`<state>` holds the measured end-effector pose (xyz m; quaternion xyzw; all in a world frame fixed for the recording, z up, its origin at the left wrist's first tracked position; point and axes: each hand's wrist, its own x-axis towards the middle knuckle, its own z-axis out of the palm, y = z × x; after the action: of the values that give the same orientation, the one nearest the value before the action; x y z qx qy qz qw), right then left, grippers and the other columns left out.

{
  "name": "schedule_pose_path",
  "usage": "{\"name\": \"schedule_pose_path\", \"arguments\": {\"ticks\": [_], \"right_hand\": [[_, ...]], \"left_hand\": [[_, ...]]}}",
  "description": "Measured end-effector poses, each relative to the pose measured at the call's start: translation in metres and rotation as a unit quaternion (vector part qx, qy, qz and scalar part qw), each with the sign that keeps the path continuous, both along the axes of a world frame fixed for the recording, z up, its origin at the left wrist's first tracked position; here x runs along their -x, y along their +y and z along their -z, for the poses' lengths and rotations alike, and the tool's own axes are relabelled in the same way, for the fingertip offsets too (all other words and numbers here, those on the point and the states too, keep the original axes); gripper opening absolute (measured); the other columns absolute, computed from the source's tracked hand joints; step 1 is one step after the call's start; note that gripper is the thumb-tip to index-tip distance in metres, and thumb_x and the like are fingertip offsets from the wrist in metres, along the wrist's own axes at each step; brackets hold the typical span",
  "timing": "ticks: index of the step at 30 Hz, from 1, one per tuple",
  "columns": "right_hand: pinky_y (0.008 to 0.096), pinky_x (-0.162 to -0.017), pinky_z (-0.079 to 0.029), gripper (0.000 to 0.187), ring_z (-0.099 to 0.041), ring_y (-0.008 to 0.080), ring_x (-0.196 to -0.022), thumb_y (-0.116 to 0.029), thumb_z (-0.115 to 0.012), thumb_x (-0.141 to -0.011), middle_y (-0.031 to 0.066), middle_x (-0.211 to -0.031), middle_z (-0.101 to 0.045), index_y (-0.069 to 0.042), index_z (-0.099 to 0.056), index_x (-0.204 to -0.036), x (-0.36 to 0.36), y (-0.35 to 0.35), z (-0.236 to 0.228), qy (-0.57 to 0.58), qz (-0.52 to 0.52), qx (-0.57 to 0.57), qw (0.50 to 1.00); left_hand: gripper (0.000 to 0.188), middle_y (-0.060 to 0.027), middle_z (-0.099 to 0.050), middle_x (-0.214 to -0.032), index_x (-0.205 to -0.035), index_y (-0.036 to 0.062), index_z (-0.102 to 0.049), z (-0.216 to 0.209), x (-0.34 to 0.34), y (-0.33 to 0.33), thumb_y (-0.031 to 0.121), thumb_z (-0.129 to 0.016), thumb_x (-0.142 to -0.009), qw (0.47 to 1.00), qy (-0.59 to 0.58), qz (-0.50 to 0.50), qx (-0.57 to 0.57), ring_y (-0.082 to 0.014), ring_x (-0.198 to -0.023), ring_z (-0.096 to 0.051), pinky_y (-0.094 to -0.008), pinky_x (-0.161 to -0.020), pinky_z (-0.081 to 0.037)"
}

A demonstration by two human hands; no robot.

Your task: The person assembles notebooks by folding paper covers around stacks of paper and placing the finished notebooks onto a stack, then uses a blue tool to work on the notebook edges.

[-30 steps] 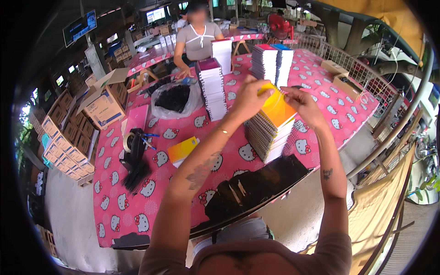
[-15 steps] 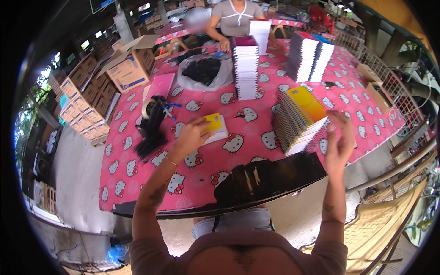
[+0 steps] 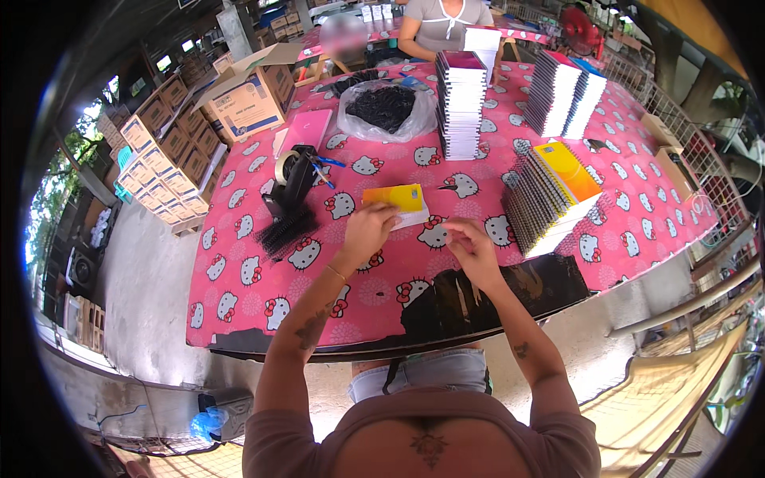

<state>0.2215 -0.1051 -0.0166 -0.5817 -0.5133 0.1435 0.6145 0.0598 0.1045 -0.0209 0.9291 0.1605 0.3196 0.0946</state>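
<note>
The left hand (image 3: 370, 227) lies with bent fingers on the near-left edge of a small yellow notebook (image 3: 405, 198), which rests on the table (image 3: 239, 323) at about two o'clock from the hand; whether it grips the notebook or only rests on it, I cannot tell. The right hand (image 3: 472, 247) is half open and bears nothing visible, its fingers loosely curled, at four o'clock from the notebook and apart from it.

Half a second ago the right hand was just beside the notebook stack (image 3: 551, 197); now it has come across toward the yellow notebook, leaving the stack at its two o'clock. The left hand stays at the notebook.

The stack is a leaning block, with ridged dark spiral bindings, white page edges and a glossy yellow-orange top cover. The table wears a smooth pink printed cover. At the notebook's twelve o'clock sits a crumpled translucent plastic bag (image 3: 425, 119) filled with black stuff.
</note>
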Motion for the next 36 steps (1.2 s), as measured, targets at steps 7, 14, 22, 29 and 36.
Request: {"name": "schedule_pose_path", "arguments": {"ticks": [7,14,22,29,36], "right_hand": [[0.0289,-0.081,-0.054,0.034,-0.067,0.0184,-0.096,-0.001,-0.067,-0.088,0.0098,-0.115,-0.064,-0.005,-0.066,-0.121,-0.004,0.02,0.034,0.081,-0.021,0.046,0.995],[0.0297,-0.082,-0.052,0.047,-0.065,0.017,-0.101,-0.005,-0.068,-0.089,0.0099,-0.118,-0.063,-0.003,-0.057,-0.134,-0.004,0.045,0.05,0.096,0.005,0.086,0.992],[0.0386,-0.086,-0.053,0.051,-0.064,0.0298,-0.101,-0.011,-0.07,-0.082,0.0186,-0.109,-0.061,-0.003,-0.061,-0.131,-0.014,0.075,0.041,-0.05,0.059,0.098,0.992],[0.042,-0.091,-0.051,0.042,-0.063,0.0334,-0.11,-0.007,-0.065,-0.081,0.0206,-0.118,-0.063,-0.009,-0.069,-0.123,-0.033,0.094,0.035,-0.073,0.042,0.065,0.994],[0.0375,-0.086,-0.053,0.035,-0.069,0.0278,-0.101,-0.012,-0.067,-0.083,0.0151,-0.11,-0.071,-0.01,-0.072,-0.118,-0.04,0.097,0.04,-0.11,0.065,0.142,0.982]], "left_hand": [[0.019,-0.0101,-0.072,-0.096,-0.101,0.0095,-0.077,-0.011,-0.008,0.015,0.02,-0.072,-0.086,0.992,0.044,-0.026,0.118,-0.0308,-0.087,-0.069,-0.0399,-0.077,-0.055],[0.015,-0.0079,-0.07,-0.088,-0.097,0.0108,-0.076,-0.004,-0.009,0.008,0.02,-0.071,-0.087,0.999,-0.014,-0.017,0.033,-0.0295,-0.082,-0.068,-0.0409,-0.075,-0.054],[0.02,-0.0094,-0.071,-0.09,-0.1,0.0109,-0.075,-0.008,-0.007,0.01,0.027,-0.067,-0.092,0.995,-0.012,-0.047,0.087,-0.0296,-0.079,-0.069,-0.0405,-0.072,-0.054],[0.025,-0.0117,-0.072,-0.087,-0.103,0.0119,-0.074,-0.005,-0.007,0.015,0.032,-0.063,-0.096,0.987,-0.025,-0.087,0.131,-0.0308,-0.074,-0.07,-0.0404,-0.068,-0.053],[0.023,-0.0116,-0.072,-0.091,-0.101,0.0118,-0.074,-0.007,-0.008,0.004,0.03,-0.062,-0.096,0.987,-0.037,-0.082,0.136,-0.0323,-0.079,-0.07,-0.0435,-0.07,-0.055]]}}
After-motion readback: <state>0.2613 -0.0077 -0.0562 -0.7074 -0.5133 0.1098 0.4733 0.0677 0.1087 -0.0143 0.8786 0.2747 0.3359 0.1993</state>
